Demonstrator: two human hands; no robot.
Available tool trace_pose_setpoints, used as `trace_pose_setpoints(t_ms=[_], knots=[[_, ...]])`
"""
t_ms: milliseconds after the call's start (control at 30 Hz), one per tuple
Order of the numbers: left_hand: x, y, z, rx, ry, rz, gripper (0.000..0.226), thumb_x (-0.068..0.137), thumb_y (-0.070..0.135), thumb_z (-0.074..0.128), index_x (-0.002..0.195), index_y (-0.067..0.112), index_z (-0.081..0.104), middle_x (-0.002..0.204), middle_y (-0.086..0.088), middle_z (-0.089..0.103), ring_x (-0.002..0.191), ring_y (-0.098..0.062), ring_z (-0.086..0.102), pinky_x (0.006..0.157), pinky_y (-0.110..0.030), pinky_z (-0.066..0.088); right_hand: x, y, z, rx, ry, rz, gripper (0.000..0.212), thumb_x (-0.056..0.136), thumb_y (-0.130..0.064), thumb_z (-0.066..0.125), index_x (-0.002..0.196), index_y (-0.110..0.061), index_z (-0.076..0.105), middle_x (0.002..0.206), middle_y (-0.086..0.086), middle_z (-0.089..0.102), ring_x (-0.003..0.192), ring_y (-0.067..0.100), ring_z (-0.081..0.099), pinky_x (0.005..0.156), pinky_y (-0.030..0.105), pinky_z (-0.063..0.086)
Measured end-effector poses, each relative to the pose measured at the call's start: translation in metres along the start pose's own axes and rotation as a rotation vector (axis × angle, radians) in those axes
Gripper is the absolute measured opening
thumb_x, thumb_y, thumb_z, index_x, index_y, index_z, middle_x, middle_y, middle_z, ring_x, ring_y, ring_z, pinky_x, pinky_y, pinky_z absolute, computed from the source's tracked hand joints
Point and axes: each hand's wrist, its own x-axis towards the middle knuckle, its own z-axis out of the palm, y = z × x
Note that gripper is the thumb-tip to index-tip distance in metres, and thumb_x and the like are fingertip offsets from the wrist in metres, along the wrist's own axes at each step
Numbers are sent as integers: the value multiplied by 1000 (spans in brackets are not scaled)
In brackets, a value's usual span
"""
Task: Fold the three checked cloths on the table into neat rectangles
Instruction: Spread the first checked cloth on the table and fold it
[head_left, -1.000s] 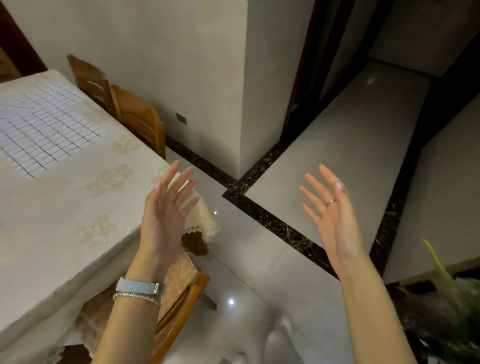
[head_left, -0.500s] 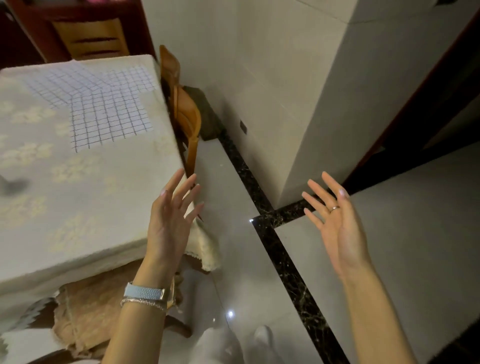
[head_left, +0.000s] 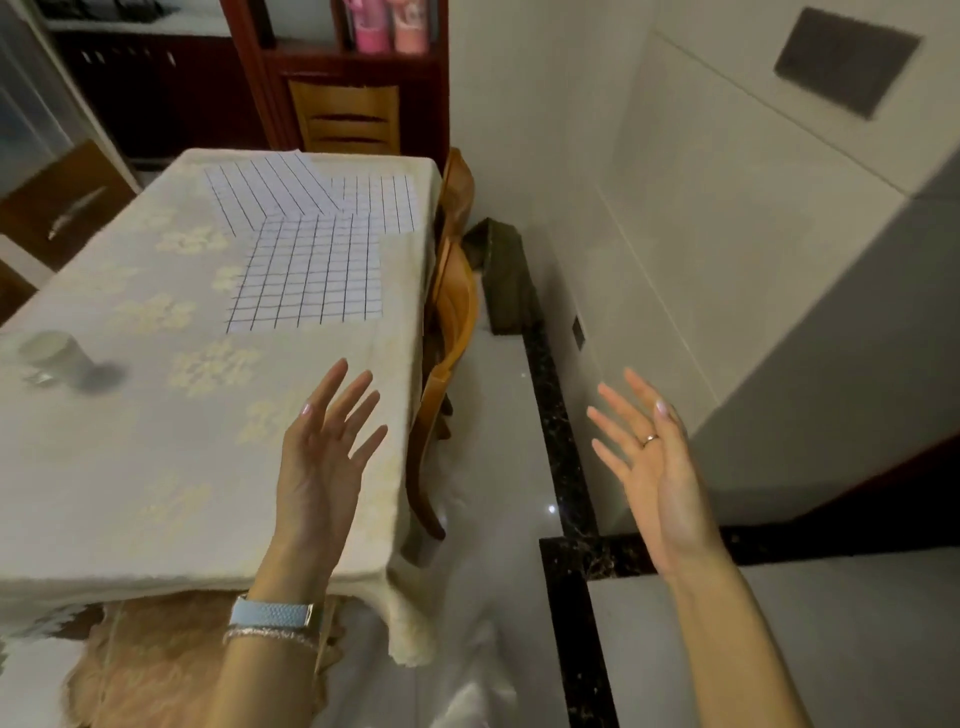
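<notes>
Three white cloths with dark checks lie flat and overlapping on the far right part of the table (head_left: 130, 467). The nearest cloth (head_left: 306, 275) lies on top; a second cloth (head_left: 260, 189) is behind it to the left and a third cloth (head_left: 397, 202) behind it to the right. My left hand (head_left: 327, 457) is raised over the table's near right part, fingers spread, holding nothing. My right hand (head_left: 649, 467) is raised over the floor to the right of the table, fingers spread and empty. Both hands are well short of the cloths.
A grey cup (head_left: 57, 356) stands at the table's left. Wooden chairs (head_left: 447, 332) are tucked along the right side and another chair (head_left: 345, 117) at the far end. A cushioned chair (head_left: 156, 665) is below the near edge. A wall (head_left: 727, 260) is close on the right.
The view has swung left, bringing the table and all three cloths into the middle. Both hands stay raised and open, now with the left one over the tabletop.
</notes>
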Motion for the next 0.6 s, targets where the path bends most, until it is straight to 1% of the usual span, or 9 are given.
trace_pose_setpoints(t_ms=[67, 133, 233, 300, 367, 433, 467, 533, 600], knots=[[33, -1, 8, 13, 33, 36, 58, 88, 49, 44, 141, 26, 51, 141, -2, 57, 132, -21, 52, 112, -52, 34, 36, -3, 0, -10, -23, -2, 49, 93, -50, 37, 138, -34, 49, 140, -4, 57, 129, 13, 54, 116, 48, 33], [67, 0, 17, 14, 60, 53, 64, 82, 52, 49, 140, 27, 51, 141, -1, 57, 132, -21, 52, 112, -52, 35, 73, -10, -2, -15, -49, -3, 53, 90, -54, 41, 138, -34, 49, 140, -4, 58, 129, 14, 55, 116, 49, 32], [117, 5, 31, 14, 84, 92, 66, 81, 52, 49, 141, 26, 50, 141, -1, 57, 132, -20, 52, 113, -51, 35, 128, -27, -2, -38, -78, -36, 78, 73, -75, 58, 139, -35, 49, 139, -5, 58, 129, 14, 55, 114, 47, 34], [147, 8, 38, 20, 93, 108, 64, 82, 50, 47, 141, 25, 50, 141, -1, 58, 132, -20, 52, 112, -50, 36, 165, -35, -1, -41, -81, -51, 85, 67, -79, 62, 139, -36, 49, 139, -5, 58, 129, 14, 54, 113, 46, 35], [169, 10, 42, 32, 101, 112, 67, 79, 51, 50, 141, 25, 50, 140, -1, 58, 132, -19, 52, 109, -47, 38, 197, -40, 0, -30, -100, -49, 80, 72, -76, 60, 139, -35, 49, 140, -5, 58, 129, 15, 54, 113, 46, 35], [189, 11, 41, 42, 135, 125, 70, 77, 52, 51, 142, 24, 49, 141, -1, 58, 132, -19, 52, 107, -46, 39, 228, -41, 1, -19, -125, -52, 62, 89, -63, 48, 142, -32, 46, 141, -3, 57, 129, 16, 54, 114, 49, 33], [200, 11, 39, 42, 161, 135, 69, 79, 51, 50, 142, 24, 49, 141, -1, 57, 132, -19, 52, 108, -46, 39, 245, -40, 1, -17, -136, -51, 55, 94, -55, 41, 143, -31, 45, 141, -2, 57, 130, 16, 54, 115, 50, 33], [220, 9, 35, 35, 224, 149, 63, 84, 47, 45, 143, 23, 48, 142, -1, 56, 132, -19, 51, 109, -46, 38, 279, -39, 4, -16, -161, -29, 52, 96, -50, 36, 144, -31, 44, 142, -1, 55, 130, 17, 54, 115, 50, 33], [239, 4, 32, 22, 287, 157, 61, 87, 44, 41, 144, 22, 47, 143, -1, 55, 132, -19, 51, 111, -47, 37, 314, -36, 7, -23, -192, 2, 53, 95, -51, 36, 144, -32, 44, 142, -3, 55, 130, 16, 54, 115, 49, 33]])
